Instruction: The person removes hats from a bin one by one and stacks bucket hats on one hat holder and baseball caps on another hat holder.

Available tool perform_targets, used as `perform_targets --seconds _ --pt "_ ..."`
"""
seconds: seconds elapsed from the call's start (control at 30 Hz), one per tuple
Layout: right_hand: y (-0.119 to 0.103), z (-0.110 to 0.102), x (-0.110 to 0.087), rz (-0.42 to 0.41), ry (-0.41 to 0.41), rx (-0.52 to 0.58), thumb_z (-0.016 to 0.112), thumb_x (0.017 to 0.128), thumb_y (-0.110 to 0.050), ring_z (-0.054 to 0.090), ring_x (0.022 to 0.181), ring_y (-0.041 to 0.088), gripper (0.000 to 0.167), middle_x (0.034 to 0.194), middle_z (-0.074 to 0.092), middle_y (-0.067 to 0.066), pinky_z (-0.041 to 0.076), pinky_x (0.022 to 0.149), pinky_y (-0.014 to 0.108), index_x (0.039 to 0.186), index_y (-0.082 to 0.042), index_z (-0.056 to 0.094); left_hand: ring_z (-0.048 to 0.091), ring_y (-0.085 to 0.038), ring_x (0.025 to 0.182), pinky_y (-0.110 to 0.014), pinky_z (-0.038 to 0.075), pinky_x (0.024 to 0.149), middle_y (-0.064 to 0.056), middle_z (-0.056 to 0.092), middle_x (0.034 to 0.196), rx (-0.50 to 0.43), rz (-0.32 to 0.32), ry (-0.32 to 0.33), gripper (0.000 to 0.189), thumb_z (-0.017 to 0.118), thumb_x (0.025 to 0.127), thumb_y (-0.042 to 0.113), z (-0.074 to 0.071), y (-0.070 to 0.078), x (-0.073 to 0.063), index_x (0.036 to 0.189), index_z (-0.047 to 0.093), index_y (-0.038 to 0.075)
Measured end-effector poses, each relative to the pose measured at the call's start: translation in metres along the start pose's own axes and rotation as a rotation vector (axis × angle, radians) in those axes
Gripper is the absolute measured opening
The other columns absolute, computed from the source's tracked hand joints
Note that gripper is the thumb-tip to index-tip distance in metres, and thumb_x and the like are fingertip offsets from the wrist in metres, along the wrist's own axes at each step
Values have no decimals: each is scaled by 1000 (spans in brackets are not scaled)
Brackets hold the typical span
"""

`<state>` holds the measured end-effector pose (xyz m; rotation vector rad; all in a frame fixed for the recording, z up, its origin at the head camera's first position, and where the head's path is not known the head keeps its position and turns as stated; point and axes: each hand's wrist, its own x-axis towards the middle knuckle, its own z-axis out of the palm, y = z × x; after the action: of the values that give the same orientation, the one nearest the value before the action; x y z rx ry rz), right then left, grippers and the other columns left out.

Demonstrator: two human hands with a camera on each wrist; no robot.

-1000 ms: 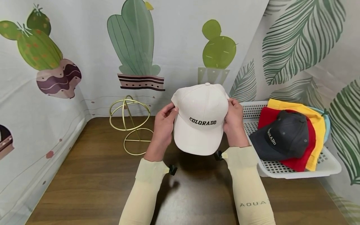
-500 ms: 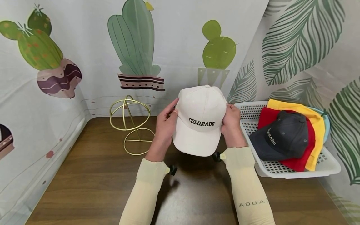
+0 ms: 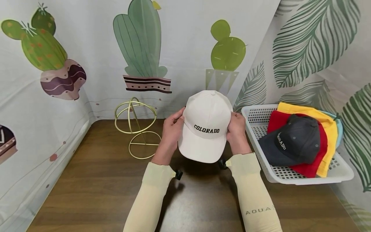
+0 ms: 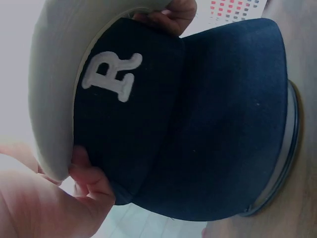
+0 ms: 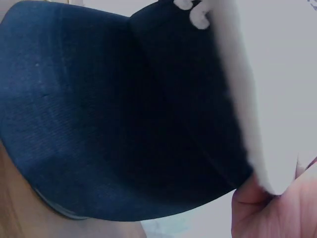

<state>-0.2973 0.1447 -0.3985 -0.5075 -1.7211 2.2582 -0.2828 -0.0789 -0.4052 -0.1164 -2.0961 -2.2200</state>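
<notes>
**Bring the white cap down level over the navy one**

On the worktop (image 3: 95, 193), the white basket (image 3: 318, 182) stands by the right edge, well apart from your work. You have the white cap (image 3: 208, 111) above the middle stretch, nearer the back edge, brim towards you. The step looks like fitting it over the navy cap (image 4: 223, 124): lower both sides evenly, line up the brims, and ease the rim past the crown without dragging the lower cap. Your left hand (image 3: 171, 130) and right hand (image 3: 237, 130) are closed in a pinch, one on each side of the white cap; match their heights.

The head view hides the navy cap entirely; both wrist views show it beneath. The left one shows its white R patch (image 4: 110, 85) whole, the right only part. Neither settles whether the crowns touch. The small COLORADO lettering (image 3: 206, 129) reads only from the head.
</notes>
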Motion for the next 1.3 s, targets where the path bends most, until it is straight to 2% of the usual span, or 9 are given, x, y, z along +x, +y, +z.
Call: perform_targets --seconds 0.3,0.5,0.6,0.73,0.83,1.07,1.3 --pt "13 -2 6 -16 51 -37 54 111 -21 61 70 10 19 101 59 8 53 63 22 111 -3 60 61 -24 133 -43 48 112 -8 63 145 36 -15 19 39 52 112 13 2 -10 3 150 62 21" --pt "21 -6 6 -24 83 -121 56 111 -28 59 68 10 29 102 59 9 52 63 23 116 0 62 60 -26 133 -44 48 112 -10 63 143 61 -11 36 39 54 112 14 4 -14 2 149 63 21" --pt "25 -9 5 -15 97 -154 57 111 -31 58 69 10 30 101 58 8 51 64 23 118 -1 61 61 -27 130 -43 49 111 -10 62 141 68 -12 39 38 54 112 14 5 -16 2 149 63 21" --pt "30 -13 3 -15 102 -153 57 111 -33 56 67 11 26 96 55 6 49 63 25 112 -7 57 62 -26 126 -43 50 108 -9 62 139 81 -11 42 38 55 112 15 5 -18 1 148 64 22" --pt "34 -15 2 -48 103 -146 57 111 -34 54 66 11 26 94 55 7 48 62 26 108 -8 55 62 -27 124 -44 50 107 -10 62 139 87 -4 40 38 55 112 16 4 -18 1 148 64 21" --pt "41 -16 -1 -143 98 -98 53 112 -34 59 67 10 28 95 58 7 50 64 25 112 -6 54 61 -26 124 -43 49 106 -9 62 140 91 -7 34 39 54 112 16 3 -16 -1 150 62 21" --pt "44 -15 0 -217 80 -91 53 112 -37 59 65 9 29 86 60 4 49 62 25 106 -8 54 55 -22 103 -35 46 90 -11 62 121 142 19 101 34 54 111 13 4 -16 0 144 63 12"
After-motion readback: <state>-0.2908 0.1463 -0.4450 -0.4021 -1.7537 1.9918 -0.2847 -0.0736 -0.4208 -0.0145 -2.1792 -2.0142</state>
